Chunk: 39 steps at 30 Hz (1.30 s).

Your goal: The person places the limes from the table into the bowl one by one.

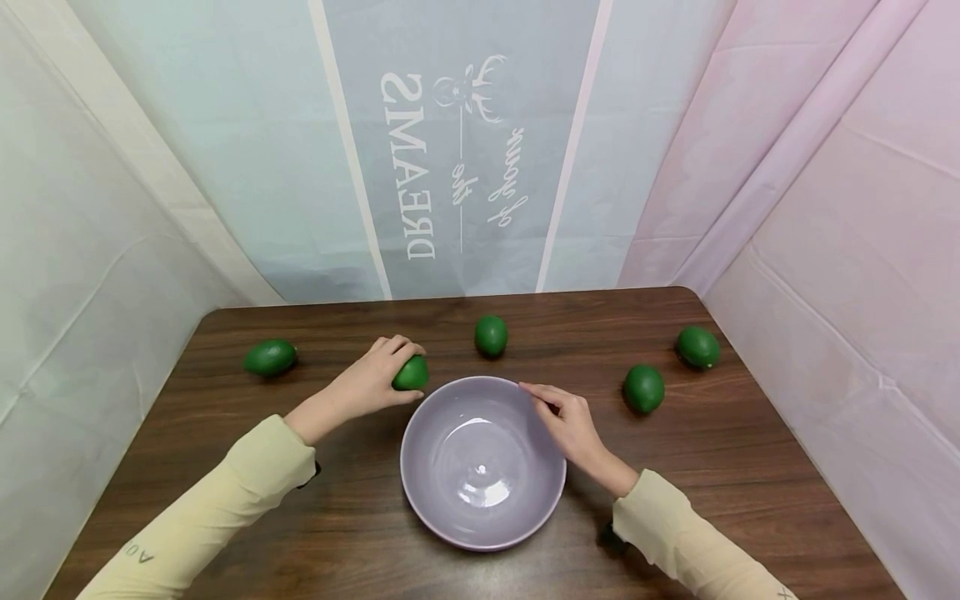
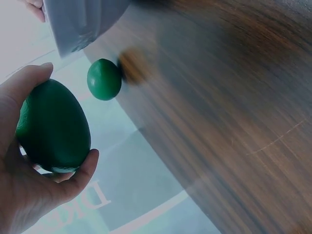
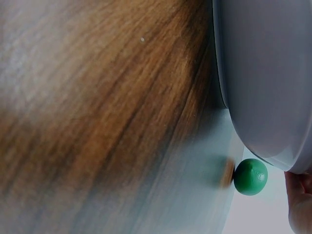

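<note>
A green lime (image 1: 410,373) is held in my left hand (image 1: 375,377), just off the upper left of the purple-grey bowl (image 1: 450,467). In the left wrist view, thumb and fingers curl round the held lime (image 2: 56,126), raised above the table. My right hand (image 1: 572,425) pinches the bowl's rim at its upper right, fingertips over the edge. The right wrist view shows the bowl's outer wall (image 3: 268,73) beside that hand's fingers (image 3: 297,204). Nothing lies inside the bowl.
Behind the bowl lies another lime (image 1: 491,336). One more lime (image 1: 271,357) is at the far left; two others, a nearer lime (image 1: 643,388) and a farther lime (image 1: 698,347), lie to the right. The dark wooden table (image 1: 337,517) has cloth walls (image 1: 480,275) around it.
</note>
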Each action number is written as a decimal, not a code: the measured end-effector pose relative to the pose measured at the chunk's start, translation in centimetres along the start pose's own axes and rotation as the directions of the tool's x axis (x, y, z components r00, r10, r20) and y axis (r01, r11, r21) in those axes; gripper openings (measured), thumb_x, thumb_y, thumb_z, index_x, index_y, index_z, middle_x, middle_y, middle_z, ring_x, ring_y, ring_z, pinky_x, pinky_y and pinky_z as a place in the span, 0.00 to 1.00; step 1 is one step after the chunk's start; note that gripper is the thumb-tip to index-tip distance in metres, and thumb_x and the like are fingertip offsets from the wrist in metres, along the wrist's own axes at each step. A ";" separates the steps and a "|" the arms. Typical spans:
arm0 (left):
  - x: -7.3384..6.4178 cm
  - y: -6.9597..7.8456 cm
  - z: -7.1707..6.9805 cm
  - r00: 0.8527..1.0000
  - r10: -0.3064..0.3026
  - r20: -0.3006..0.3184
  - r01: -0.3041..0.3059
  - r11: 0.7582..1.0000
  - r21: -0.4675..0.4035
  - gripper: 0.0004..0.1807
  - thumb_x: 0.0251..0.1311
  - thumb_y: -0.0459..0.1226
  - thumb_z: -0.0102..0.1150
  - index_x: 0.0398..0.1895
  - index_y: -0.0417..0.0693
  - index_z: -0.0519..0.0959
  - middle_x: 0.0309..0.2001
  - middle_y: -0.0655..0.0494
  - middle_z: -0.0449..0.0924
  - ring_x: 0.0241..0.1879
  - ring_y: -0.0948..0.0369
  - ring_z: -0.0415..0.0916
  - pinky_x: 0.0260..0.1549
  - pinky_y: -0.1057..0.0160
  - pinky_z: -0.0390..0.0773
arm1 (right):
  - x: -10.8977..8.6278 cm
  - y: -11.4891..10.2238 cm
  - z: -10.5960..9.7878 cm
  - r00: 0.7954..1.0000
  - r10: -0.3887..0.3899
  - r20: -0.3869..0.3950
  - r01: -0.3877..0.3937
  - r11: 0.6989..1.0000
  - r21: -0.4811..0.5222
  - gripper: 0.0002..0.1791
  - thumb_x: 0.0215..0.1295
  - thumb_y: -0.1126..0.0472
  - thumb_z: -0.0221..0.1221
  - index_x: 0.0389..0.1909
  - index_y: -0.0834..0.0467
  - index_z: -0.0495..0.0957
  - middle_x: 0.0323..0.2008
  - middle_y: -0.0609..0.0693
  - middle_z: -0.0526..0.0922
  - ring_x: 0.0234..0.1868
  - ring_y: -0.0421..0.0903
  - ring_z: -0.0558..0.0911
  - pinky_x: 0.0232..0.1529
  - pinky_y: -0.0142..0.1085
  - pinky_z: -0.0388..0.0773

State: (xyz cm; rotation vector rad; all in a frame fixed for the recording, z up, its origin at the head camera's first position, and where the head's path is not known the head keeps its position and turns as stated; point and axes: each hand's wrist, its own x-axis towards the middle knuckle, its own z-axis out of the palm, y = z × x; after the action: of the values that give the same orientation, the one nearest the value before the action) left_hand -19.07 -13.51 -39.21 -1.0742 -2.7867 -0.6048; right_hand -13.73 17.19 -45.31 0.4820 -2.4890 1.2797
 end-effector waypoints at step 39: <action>0.3 2.5 -0.3 0.998 0.054 0.025 -0.054 0.999 0.002 0.27 0.44 0.43 0.68 0.48 0.49 0.71 0.45 0.55 0.68 0.47 0.53 0.65 0.40 0.58 0.74 | -0.1 0.1 0.1 1.000 0.000 -0.008 0.000 1.000 0.000 0.18 0.57 0.73 0.52 0.44 0.55 0.82 0.42 0.47 0.83 0.38 0.39 0.78 0.34 0.28 0.71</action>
State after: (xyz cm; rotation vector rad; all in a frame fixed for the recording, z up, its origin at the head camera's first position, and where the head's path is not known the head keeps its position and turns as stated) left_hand -17.70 -11.74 -38.09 -1.1611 -2.7686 -0.5855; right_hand -13.69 17.19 -45.45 0.4754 -2.4827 1.2790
